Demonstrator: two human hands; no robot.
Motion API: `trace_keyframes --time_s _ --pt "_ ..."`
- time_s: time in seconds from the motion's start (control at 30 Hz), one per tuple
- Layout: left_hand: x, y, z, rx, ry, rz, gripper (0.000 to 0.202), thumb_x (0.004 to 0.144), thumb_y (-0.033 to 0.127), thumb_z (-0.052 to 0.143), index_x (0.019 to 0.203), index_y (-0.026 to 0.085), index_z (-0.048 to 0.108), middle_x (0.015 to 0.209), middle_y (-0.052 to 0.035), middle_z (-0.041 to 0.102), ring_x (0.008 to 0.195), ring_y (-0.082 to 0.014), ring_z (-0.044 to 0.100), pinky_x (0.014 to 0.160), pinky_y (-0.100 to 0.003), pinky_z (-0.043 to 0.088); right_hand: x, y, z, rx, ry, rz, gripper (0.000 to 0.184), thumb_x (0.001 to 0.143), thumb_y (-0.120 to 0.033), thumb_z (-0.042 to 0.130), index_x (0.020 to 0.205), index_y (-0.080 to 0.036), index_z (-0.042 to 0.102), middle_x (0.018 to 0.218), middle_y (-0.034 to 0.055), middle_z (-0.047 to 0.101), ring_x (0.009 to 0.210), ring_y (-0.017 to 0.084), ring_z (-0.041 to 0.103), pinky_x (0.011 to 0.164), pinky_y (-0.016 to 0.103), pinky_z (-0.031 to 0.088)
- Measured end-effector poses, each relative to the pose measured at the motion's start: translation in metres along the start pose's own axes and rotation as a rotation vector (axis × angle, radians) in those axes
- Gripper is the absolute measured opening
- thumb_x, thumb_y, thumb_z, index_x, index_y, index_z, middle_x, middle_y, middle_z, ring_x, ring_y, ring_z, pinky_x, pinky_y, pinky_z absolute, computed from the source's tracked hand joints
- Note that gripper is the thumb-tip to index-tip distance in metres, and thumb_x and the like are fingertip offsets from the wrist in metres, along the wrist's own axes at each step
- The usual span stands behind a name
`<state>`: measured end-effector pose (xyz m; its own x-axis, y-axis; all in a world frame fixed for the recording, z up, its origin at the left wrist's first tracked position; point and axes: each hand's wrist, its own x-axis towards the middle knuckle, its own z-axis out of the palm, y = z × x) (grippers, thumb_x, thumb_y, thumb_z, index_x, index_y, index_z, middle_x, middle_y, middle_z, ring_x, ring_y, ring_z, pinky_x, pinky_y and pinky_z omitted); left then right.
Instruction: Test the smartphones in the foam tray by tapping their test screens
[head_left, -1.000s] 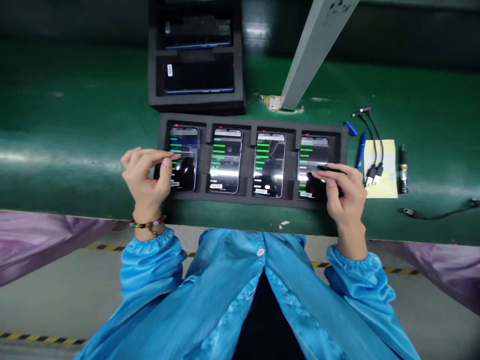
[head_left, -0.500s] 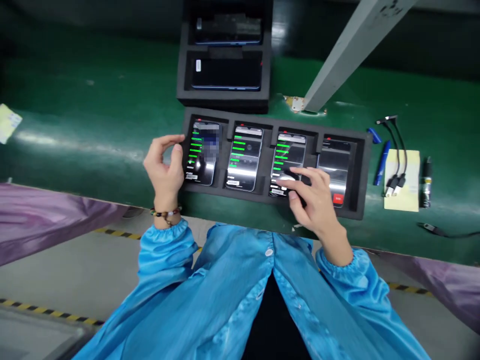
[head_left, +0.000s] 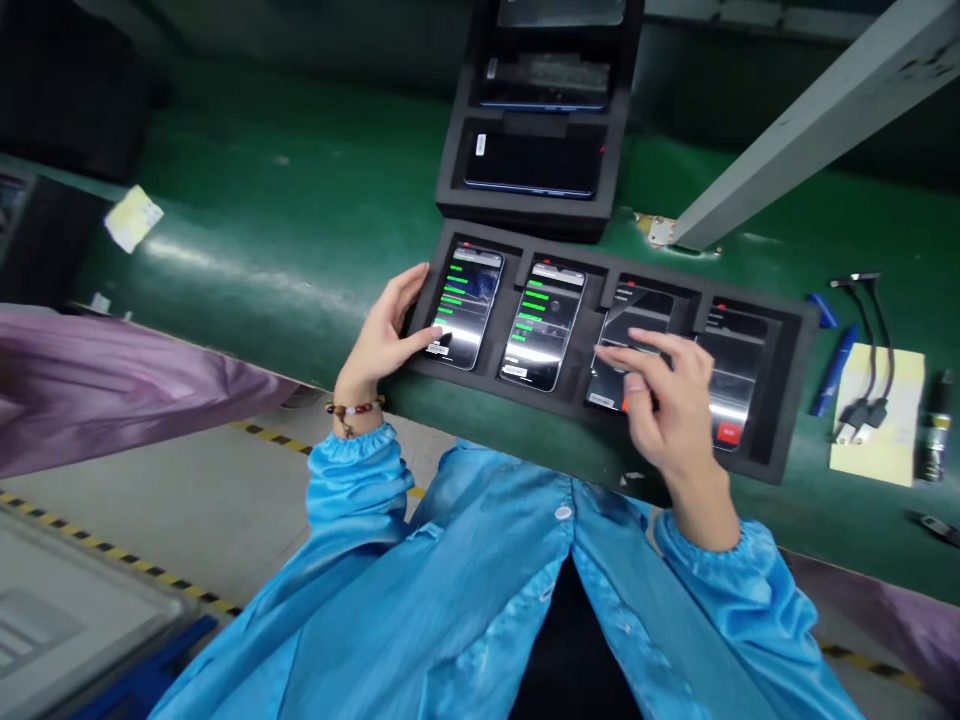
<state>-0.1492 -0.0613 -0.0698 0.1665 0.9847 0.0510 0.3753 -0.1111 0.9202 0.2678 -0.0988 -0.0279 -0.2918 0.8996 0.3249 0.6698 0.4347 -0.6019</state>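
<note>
The third black glass phone from the left (head_left: 634,308) in the dark-grey foam tray (head_left: 792,400) has lost its green lines and now shows a plain grey screen like the fourth black phone (head_left: 739,375), so two of the four seem switched over. Above it, the right hand (head_left: 675,400) has fingers loosely spread, contact unclear; the left hand (head_left: 384,335), thumb parted from fingers, reaches onto the first green-lined phone (head_left: 471,305), pinching nothing.

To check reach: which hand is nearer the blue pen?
Right. The right hand is left of the blue pen, over the row's third phone; the left hand, farther left, by the first phone.
</note>
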Motion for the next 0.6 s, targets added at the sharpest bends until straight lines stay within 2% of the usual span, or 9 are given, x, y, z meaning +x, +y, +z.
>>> trace_keyframes --time_s 0.13,0.2,0.27,0.37,0.5,0.6 --pt "0.001 -0.002 -0.002 0.061 -0.031 0.050 0.110 0.085 0.064 0.093 0.172 0.027 0.038 0.179 -0.0167 0.043 0.168 -0.0368 0.041 0.143 -0.055 0.034 -0.017 0.024 -0.028 -0.048 0.126 0.146 0.036 0.113 -0.032 0.050 0.130 -0.027 0.081 0.129 0.0086 0.083 0.139 0.035 0.069 0.124 0.063 0.041" --pt "0.001 -0.001 -0.001 0.068 -0.028 0.072 0.109 0.084 0.064 0.094 0.171 0.028 0.039 0.178 -0.0160 0.044 0.168 -0.0364 0.042 0.143 -0.055 0.033 -0.027 0.037 -0.040 -0.072 0.206 0.205 0.036 0.114 -0.034 0.050 0.129 -0.026 0.082 0.126 0.0099 0.084 0.138 0.035 0.070 0.125 0.064 0.042" --pt "0.002 0.001 0.001 0.052 -0.004 0.073 0.100 0.088 0.062 0.091 0.169 0.028 0.042 0.177 -0.0150 0.046 0.167 -0.0351 0.045 0.143 -0.054 0.034 -0.037 0.051 -0.052 -0.102 0.299 0.246 0.036 0.114 -0.036 0.052 0.128 -0.025 0.083 0.125 0.0124 0.084 0.138 0.036 0.070 0.124 0.064 0.045" --pt "0.008 0.006 0.006 0.044 0.098 0.021 0.081 0.098 0.063 0.080 0.163 0.026 0.050 0.170 -0.0148 0.055 0.160 -0.0329 0.053 0.140 -0.053 0.040 -0.049 0.069 -0.063 -0.090 0.392 0.349 0.038 0.113 -0.038 0.053 0.140 -0.023 0.076 0.132 0.0160 0.082 0.138 0.036 0.071 0.122 0.063 0.048" --pt "0.024 0.015 0.019 0.125 0.237 -0.045 0.066 0.107 0.067 0.065 0.155 0.023 0.059 0.159 -0.0144 0.065 0.150 -0.0298 0.063 0.132 -0.051 0.049 -0.056 0.084 -0.065 -0.019 0.340 0.448 0.046 0.114 -0.041 0.050 0.156 -0.025 0.060 0.152 0.0167 0.072 0.144 0.034 0.069 0.125 0.064 0.048" --pt "0.033 0.020 0.027 0.170 0.243 -0.045 0.063 0.110 0.067 0.058 0.154 0.023 0.059 0.159 -0.0131 0.065 0.148 -0.0278 0.064 0.130 -0.048 0.050 -0.056 0.088 -0.064 -0.068 0.267 0.463 0.047 0.115 -0.043 0.046 0.159 -0.029 0.055 0.156 0.0121 0.069 0.152 0.034 0.062 0.130 0.068 0.042"
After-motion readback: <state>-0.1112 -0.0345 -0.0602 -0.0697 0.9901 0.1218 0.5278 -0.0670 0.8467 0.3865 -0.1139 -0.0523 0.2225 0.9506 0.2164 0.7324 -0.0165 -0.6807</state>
